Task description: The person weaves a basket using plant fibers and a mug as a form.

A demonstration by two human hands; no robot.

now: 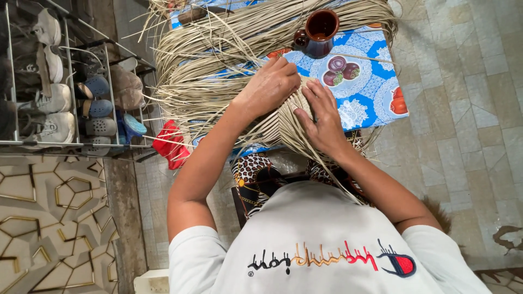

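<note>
Weaving pale dried palm strips into a flat plaited band (291,117), seen from the head camera, at the near edge of the table with the blue patterned cloth (376,81). Left hand (269,87) pressing down on the band's upper left part, fingers curled over strips, pinching some of them as far as can be told. Right hand (321,117) lying flat and spread on the band's right side, holding it down rather than clenching. Only a short woven stretch showing, running from between the hands toward the near table edge; judged early or midway, since most of the material lies unworked. Loose strips (218,54) fanned in a thick sheaf across the far and left parts of the table, ends hanging over its near edge. Brown ceramic jug (318,32) standing on the cloth beyond the hands. Left of the table, a metal rack of shoes (60,81); a red cloth (170,144) just below the table's left corner.
</note>
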